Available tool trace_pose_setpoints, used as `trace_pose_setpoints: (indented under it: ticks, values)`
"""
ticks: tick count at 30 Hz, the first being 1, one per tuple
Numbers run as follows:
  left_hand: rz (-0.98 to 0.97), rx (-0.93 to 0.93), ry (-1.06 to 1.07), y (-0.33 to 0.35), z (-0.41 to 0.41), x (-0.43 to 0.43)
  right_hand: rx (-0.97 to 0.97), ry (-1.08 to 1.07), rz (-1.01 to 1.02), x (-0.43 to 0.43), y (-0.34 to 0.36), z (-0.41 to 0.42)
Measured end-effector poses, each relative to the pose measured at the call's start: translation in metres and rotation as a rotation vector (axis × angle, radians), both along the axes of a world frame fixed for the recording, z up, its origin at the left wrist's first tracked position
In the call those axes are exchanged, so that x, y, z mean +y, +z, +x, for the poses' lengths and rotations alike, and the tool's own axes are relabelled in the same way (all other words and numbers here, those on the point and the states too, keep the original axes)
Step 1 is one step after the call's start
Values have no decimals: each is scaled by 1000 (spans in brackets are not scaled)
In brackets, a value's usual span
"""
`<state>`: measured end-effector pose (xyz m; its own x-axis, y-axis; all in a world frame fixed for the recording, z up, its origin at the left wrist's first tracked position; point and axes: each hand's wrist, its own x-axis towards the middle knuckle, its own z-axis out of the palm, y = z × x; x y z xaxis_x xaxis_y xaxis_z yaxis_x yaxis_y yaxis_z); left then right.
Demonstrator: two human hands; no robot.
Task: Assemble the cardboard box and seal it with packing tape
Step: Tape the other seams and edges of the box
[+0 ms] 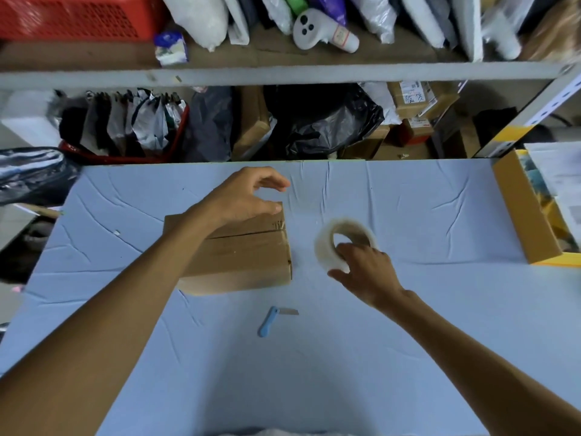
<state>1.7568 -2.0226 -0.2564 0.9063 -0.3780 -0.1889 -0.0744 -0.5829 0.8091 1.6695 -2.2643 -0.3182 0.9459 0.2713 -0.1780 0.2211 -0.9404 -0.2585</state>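
Nearest us, a small blue-handled knife (pixel 272 320) lies ready on the blue-covered bench (pixel 424 215). Our right hand (pixel 366 272) grips the clear packing-tape roll (pixel 341 243); beyond, our left hand (pixel 243 199), fingers loose, steadies the closed brown cardboard box (pixel 242 256) mid-bench.

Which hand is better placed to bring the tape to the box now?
The right hand: it already grips the tape roll beside the cardboard box. The left hand hovers over the box's far edge.
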Motion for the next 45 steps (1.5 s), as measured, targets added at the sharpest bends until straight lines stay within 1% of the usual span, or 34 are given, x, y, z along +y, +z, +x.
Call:
trace_pose_setpoints:
  ticks: [1,3,6,9,11,16,19,22,23,26,28,30,32,34,36,38,40,42,45]
  values:
    - [-29,-20,25,5,-1,-6,-38,-51,74,3,15,5]
    - [-130,17,63,15,-1,-18,-80,-124,204,10,45,14]
    - [-218,99,51,29,1,-32,-119,-145,301,18,76,24]
    - [-237,32,75,32,1,-39,-121,-162,367,24,85,27]
    - [-217,-17,116,31,0,-40,-97,-177,422,25,84,26]
    - [-204,-26,171,23,-5,-39,-58,-154,473,27,73,24]
    - [-237,-7,214,19,-7,-38,-9,-143,556,26,71,22]
    - [-253,-35,283,19,-7,-39,33,-109,627,28,74,18]
    - [-251,-49,312,21,-6,-40,69,-125,679,29,74,17]
    - [-263,-69,356,27,-2,-43,220,-262,851,32,77,22]
    - [-247,-75,358,30,0,-46,265,-320,860,31,77,25]
    - [-267,-70,437,28,2,-50,275,-350,850,31,79,29]
    - [-359,-13,562,25,2,-54,290,-383,857,29,82,30]
    - [-436,35,627,24,3,-58,302,-416,876,28,86,32]
    - [-534,124,643,24,2,-56,278,-437,881,27,90,34]
    - [-571,206,567,25,3,-52,223,-425,830,27,93,34]
    - [-450,215,457,27,5,-49,203,-409,792,27,93,31]
    - [-319,208,396,31,11,-47,206,-418,784,26,93,29]
    - [-230,233,354,40,18,-45,192,-446,777,26,90,28]
